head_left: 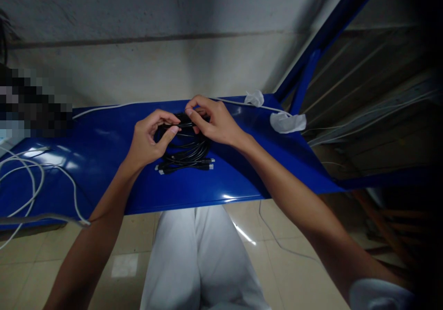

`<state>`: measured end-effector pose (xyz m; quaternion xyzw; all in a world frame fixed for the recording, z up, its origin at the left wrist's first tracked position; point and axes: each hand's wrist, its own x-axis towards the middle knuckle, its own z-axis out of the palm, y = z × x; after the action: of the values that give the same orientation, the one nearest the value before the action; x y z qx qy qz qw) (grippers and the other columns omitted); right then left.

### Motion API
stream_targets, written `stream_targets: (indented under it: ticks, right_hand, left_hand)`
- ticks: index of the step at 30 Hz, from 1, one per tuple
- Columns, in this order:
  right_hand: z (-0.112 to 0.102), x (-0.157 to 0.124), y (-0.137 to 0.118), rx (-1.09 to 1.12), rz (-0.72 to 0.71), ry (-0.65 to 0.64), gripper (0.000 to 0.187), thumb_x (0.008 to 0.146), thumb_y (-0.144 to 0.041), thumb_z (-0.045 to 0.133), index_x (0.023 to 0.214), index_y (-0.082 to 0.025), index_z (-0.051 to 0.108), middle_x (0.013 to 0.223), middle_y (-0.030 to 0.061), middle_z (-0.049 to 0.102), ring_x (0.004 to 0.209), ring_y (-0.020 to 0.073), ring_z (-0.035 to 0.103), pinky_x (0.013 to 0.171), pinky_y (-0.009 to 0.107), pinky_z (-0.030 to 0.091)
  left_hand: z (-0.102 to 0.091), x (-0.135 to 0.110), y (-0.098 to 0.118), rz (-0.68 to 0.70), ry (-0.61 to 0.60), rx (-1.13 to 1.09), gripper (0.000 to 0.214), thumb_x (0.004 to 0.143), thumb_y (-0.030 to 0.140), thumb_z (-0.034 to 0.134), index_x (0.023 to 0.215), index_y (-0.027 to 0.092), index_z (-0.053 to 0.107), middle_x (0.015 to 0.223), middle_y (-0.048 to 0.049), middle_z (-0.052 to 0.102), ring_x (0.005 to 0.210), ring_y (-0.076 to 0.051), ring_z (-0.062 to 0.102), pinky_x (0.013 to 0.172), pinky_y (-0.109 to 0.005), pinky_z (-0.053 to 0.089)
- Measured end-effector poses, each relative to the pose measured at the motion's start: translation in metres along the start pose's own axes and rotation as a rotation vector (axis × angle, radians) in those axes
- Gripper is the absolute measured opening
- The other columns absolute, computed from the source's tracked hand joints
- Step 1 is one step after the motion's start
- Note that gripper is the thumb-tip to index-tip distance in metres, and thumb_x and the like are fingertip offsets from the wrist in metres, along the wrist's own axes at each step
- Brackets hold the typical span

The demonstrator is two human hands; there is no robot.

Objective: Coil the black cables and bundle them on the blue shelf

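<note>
Several coiled black USB cables lie on the blue table, their silver plugs pointing left and right along the near side. My left hand curls round the left side of the far part of the coils, thumb and fingertips closed on a black cable. From the right, my right hand pinches the far end of the same bundle, thumb against the index finger. Both hands sit close together, with black cable spanning between them. The fingers hide part of the far coils.
White cables loop across the table's left side. Crumpled white scraps lie at the right, beside a white cord along the back edge. A blue metal frame rises at the right. The wall stands behind; a thin cord lies on the floor.
</note>
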<state>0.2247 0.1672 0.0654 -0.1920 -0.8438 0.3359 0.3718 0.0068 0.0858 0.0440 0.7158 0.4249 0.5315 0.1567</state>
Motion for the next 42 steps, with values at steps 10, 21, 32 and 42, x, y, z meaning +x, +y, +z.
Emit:
stream_targets:
  ticks: [10, 21, 32, 42]
  right_hand:
    - [0.003, 0.000, 0.000, -0.158, -0.060, 0.017, 0.030, 0.119, -0.040, 0.039, 0.109, -0.020, 0.058, 0.074, -0.0026, 0.059, 0.067, 0.0147, 0.059, 0.072, 0.029, 0.041]
    - [0.001, 0.002, 0.009, -0.049, 0.016, 0.037, 0.045, 0.119, -0.059, 0.029, 0.106, -0.024, 0.054, 0.073, -0.0016, 0.059, 0.070, 0.0175, 0.061, 0.076, 0.032, 0.049]
    - [0.004, 0.000, 0.004, -0.178, -0.082, -0.039, 0.040, 0.120, -0.053, 0.036, 0.109, -0.022, 0.060, 0.091, 0.0023, 0.065, 0.077, 0.0172, 0.060, 0.076, 0.030, 0.043]
    - [0.010, -0.003, 0.006, -0.244, -0.104, -0.083, 0.034, 0.119, -0.043, 0.038, 0.112, -0.021, 0.063, 0.095, 0.0040, 0.069, 0.077, 0.0181, 0.059, 0.076, 0.030, 0.039]
  left_hand:
    - [0.003, -0.001, 0.003, 0.120, 0.040, 0.230, 0.016, 0.102, 0.035, 0.073, 0.111, 0.022, 0.073, 0.103, -0.0048, 0.076, 0.094, -0.020, 0.073, 0.088, -0.034, 0.059]
    - [0.001, 0.000, 0.001, 0.209, 0.160, 0.343, 0.017, 0.107, 0.039, 0.068, 0.111, 0.023, 0.073, 0.102, -0.0066, 0.075, 0.094, -0.021, 0.071, 0.088, -0.036, 0.059]
    - [0.000, -0.002, 0.005, 0.146, 0.037, 0.278, 0.030, 0.096, 0.038, 0.083, 0.119, 0.021, 0.072, 0.079, 0.0039, 0.065, 0.055, -0.008, 0.050, 0.056, -0.024, 0.041]
    - [0.007, 0.005, 0.013, -0.007, 0.118, 0.130, 0.023, 0.096, 0.045, 0.083, 0.091, 0.023, 0.080, 0.083, -0.0015, 0.067, 0.058, -0.010, 0.051, 0.054, -0.029, 0.037]
